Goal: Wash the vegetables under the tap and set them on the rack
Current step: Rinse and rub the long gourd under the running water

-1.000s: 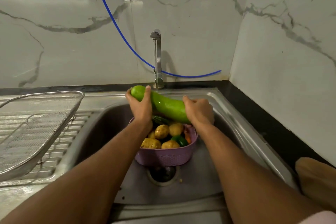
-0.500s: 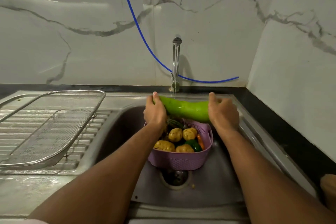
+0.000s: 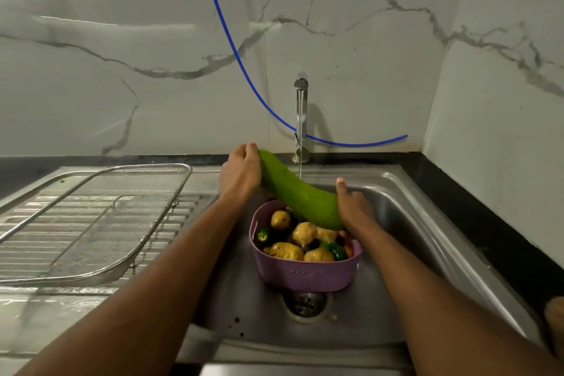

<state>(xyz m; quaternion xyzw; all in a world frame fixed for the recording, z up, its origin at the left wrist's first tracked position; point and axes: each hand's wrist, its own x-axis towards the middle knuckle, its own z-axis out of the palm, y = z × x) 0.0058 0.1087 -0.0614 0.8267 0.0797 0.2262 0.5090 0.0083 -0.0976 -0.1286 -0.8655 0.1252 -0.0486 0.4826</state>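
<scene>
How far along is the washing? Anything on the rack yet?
Done: nothing shows on the wire rack, so no vegetable is finished. In hand: the left hand and right hand grip the long green gourd under the running tap, over the purple basket. Left: set the gourd on the rack, then wash the potatoes and green peppers waiting in the basket.

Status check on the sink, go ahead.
Left hand and right hand grip the gourd at its ends, under the tap stream. Basket of potatoes below. Rack holds nothing; path looks open.
</scene>
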